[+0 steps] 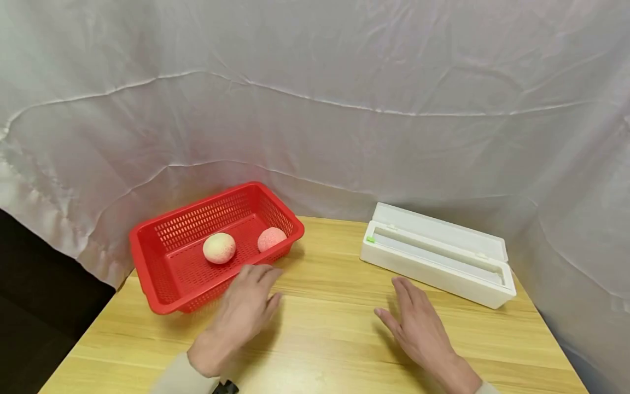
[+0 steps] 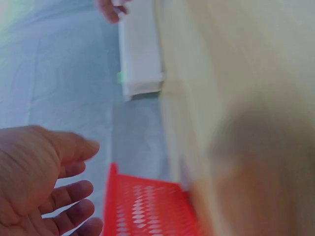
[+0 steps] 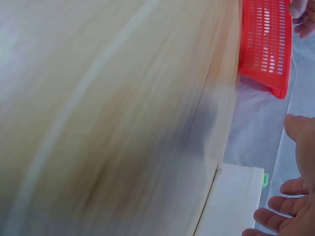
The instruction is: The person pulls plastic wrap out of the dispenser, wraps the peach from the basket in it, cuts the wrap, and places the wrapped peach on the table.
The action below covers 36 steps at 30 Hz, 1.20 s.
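My left hand (image 1: 248, 306) hovers at the near right side of a red plastic basket (image 1: 159, 295), its fingers loosely bent and holding nothing. Inside the basket lie a cream ball with reddish speckles (image 1: 219, 248) and a pink ball (image 1: 272, 238), both peach-like in colouring. My right hand (image 1: 418, 323) is over the table in front of a long white box (image 1: 433, 271), fingers extended and nothing held. That box has its lid (image 1: 443, 232) raised at the back and a small green tab (image 1: 371, 239) at its left end. In the left wrist view the fingers (image 2: 69, 194) spread beside the basket.
A wooden table (image 1: 325, 339) carries the basket on the left and the box on the right. Pale grey curtain (image 1: 315, 137) hangs behind and along the right side. A dark area (image 1: 44, 306) lies beyond the table's left edge.
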{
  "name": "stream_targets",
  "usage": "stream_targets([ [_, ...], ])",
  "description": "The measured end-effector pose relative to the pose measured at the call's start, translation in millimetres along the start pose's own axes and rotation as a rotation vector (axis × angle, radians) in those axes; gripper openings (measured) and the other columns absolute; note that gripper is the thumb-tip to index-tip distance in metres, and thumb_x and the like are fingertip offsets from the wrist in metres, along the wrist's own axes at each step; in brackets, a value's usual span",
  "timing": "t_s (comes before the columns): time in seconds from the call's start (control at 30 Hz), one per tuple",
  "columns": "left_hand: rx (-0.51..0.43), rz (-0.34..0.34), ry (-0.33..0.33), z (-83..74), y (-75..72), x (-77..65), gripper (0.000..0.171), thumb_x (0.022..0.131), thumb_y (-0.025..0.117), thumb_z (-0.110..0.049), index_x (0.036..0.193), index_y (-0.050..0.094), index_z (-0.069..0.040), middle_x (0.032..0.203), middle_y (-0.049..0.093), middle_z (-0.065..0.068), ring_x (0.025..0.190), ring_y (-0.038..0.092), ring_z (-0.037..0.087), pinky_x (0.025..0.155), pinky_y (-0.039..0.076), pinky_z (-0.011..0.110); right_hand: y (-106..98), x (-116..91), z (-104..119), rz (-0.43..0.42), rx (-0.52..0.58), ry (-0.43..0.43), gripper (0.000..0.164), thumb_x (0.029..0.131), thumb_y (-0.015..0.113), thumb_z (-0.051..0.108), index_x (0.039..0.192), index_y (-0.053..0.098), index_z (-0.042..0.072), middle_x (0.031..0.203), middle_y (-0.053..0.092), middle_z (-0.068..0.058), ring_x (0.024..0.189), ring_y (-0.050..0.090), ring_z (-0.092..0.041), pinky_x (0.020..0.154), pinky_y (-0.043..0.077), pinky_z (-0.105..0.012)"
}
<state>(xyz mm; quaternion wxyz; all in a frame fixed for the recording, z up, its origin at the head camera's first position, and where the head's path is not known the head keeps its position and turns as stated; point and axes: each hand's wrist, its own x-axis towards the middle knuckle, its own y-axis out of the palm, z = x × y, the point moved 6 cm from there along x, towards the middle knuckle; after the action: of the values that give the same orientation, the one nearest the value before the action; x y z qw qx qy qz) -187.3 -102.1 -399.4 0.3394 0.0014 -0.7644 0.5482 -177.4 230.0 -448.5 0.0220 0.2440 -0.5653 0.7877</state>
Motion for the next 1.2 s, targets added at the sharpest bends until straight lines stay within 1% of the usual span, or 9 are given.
stream_targets([
  [0.07,0.020,-0.059,-0.007,5.4,-14.5,2.0,0.040,0.085,0.087,-0.014,0.122,0.073,-0.005,0.115,0.072,0.013,0.103,0.064,0.033,0.093,0.055,0.046,0,2,2,-0.012,0.016,0.005,0.072,0.097,0.076,0.037,0.147,0.050,-0.007,0.147,0.055,-0.027,0.133,0.054,-0.046,0.106,0.049,-0.061],
  [0.13,0.044,-0.065,-0.046,14.2,-26.6,2.3,0.038,0.085,0.086,-0.013,0.119,0.073,-0.003,0.110,0.072,0.014,0.100,0.063,0.035,0.089,0.054,0.047,1,5,5,-0.015,0.034,0.010,0.069,0.097,0.076,0.036,0.146,0.051,-0.006,0.145,0.056,-0.026,0.132,0.055,-0.045,0.105,0.050,-0.060],
  [0.27,0.088,0.040,-0.203,38.9,-38.8,0.1,0.034,0.088,0.084,-0.016,0.117,0.073,-0.002,0.104,0.071,0.015,0.093,0.064,0.037,0.081,0.056,0.049,-1,15,8,-0.029,0.051,0.004,0.068,0.098,0.076,0.035,0.145,0.051,-0.007,0.144,0.057,-0.027,0.132,0.055,-0.045,0.105,0.050,-0.060],
  [0.4,0.109,0.153,-0.309,57.3,-39.8,-2.8,0.011,0.092,0.078,-0.016,0.098,0.073,-0.009,0.080,0.064,0.006,0.071,0.060,0.027,0.060,0.052,0.043,-1,24,11,-0.051,0.066,-0.013,0.067,0.097,0.078,0.032,0.144,0.053,-0.009,0.141,0.058,-0.028,0.128,0.058,-0.046,0.104,0.051,-0.060],
  [0.47,0.114,0.178,-0.316,62.0,-39.3,-3.6,0.007,0.094,0.076,-0.015,0.090,0.070,-0.013,0.070,0.057,0.002,0.062,0.055,0.022,0.052,0.047,0.039,0,27,12,-0.052,0.076,-0.013,0.066,0.096,0.078,0.031,0.143,0.054,-0.009,0.140,0.059,-0.028,0.128,0.058,-0.046,0.103,0.052,-0.061],
  [0.53,0.124,0.191,-0.314,64.4,-39.1,-3.9,0.013,0.095,0.076,-0.015,0.084,0.068,-0.015,0.064,0.053,0.000,0.057,0.052,0.020,0.049,0.044,0.037,2,29,12,-0.042,0.086,0.000,0.065,0.097,0.078,0.032,0.143,0.054,-0.009,0.141,0.059,-0.027,0.129,0.058,-0.046,0.104,0.051,-0.061],
  [0.73,0.123,0.220,-0.354,69.3,-39.0,-2.3,0.028,0.095,0.078,-0.020,0.073,0.062,-0.017,0.059,0.049,-0.001,0.053,0.047,0.020,0.047,0.042,0.036,8,31,8,-0.003,0.090,0.041,0.066,0.099,0.075,0.035,0.145,0.053,-0.008,0.144,0.057,-0.027,0.133,0.055,-0.046,0.107,0.049,-0.062],
  [1.0,0.114,0.246,-0.362,66.5,-37.0,1.5,0.014,0.092,0.082,-0.021,0.083,0.072,-0.016,0.058,0.049,-0.003,0.053,0.045,0.018,0.048,0.038,0.031,9,30,5,-0.018,0.100,0.037,0.062,0.098,0.076,0.032,0.141,0.055,-0.008,0.141,0.058,-0.027,0.131,0.056,-0.046,0.105,0.050,-0.062],
  [1.2,0.115,0.258,-0.370,61.6,-38.5,2.5,0.021,0.093,0.081,-0.021,0.077,0.068,-0.017,0.057,0.048,-0.004,0.052,0.045,0.018,0.047,0.037,0.032,11,30,5,-0.023,0.102,0.023,0.062,0.099,0.076,0.032,0.141,0.056,-0.008,0.140,0.059,-0.027,0.129,0.057,-0.046,0.103,0.052,-0.061],
])
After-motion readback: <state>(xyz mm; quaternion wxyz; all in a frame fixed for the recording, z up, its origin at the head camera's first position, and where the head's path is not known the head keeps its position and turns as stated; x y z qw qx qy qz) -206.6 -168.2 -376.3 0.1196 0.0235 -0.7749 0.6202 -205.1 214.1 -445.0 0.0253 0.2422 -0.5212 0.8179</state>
